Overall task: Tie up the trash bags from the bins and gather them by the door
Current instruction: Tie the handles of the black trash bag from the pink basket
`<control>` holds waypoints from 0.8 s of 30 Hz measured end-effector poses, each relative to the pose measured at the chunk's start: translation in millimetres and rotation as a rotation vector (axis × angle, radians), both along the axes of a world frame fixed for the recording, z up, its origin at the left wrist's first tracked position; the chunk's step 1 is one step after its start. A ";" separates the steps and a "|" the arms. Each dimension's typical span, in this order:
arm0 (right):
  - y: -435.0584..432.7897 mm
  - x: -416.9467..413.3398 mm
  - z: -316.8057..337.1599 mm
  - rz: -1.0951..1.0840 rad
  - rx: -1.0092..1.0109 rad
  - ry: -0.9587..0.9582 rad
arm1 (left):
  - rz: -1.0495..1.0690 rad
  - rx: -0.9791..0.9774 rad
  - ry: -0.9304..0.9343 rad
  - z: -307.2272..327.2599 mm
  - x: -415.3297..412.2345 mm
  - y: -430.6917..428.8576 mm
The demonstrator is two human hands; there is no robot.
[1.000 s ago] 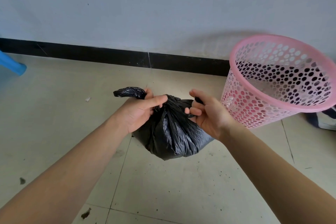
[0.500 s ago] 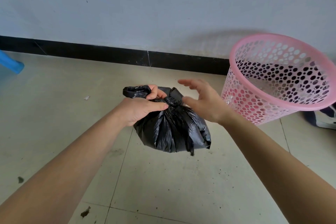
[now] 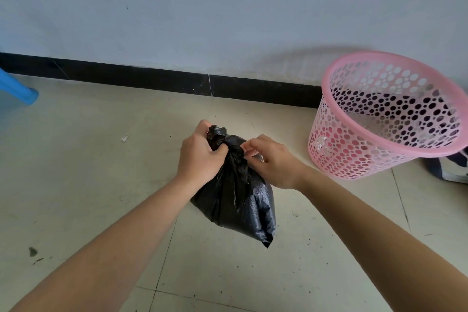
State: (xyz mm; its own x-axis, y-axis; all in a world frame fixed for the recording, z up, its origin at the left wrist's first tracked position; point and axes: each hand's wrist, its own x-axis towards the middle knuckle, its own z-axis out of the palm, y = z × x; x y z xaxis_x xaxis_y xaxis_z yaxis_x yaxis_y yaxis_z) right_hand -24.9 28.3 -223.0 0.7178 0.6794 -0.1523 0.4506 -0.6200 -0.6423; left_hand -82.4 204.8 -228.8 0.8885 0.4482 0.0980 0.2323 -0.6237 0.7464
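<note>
A full black trash bag [image 3: 243, 205] hangs above the tiled floor, its neck twisted into a bunch at the top. My left hand [image 3: 198, 157] is closed around that bunched neck from the left. On the bag's right side, my right hand [image 3: 272, 162] pinches the plastic at the knot with its fingertips. A pink perforated bin [image 3: 385, 116] stands tilted to the right, without a bag in it.
A white wall with a black baseboard [image 3: 152, 80] runs across behind. A blue plastic leg [image 3: 17, 88] shows at the far left. A dark and white cloth item [image 3: 453, 170] lies behind the bin. Small scraps and dirt spots lie on the floor tiles [image 3: 76, 159].
My right hand, open and off the bag half a second ago, has come back and pinches the knot. The bag has swung and hangs lower and more to the right.
</note>
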 end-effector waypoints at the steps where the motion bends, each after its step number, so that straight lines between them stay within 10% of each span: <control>1: 0.7 -0.5 -0.5 0.004 0.003 -0.004 | 0.011 0.015 0.045 -0.9 -0.3 0.1; 14: -1.1 -2.5 -6.2 -0.170 0.252 0.113 | 0.114 -1.138 0.204 21.7 3.1 -0.9; 24: -9.8 0.0 -5.6 -0.178 0.321 0.442 | 0.145 -0.981 0.032 0.5 1.3 -4.8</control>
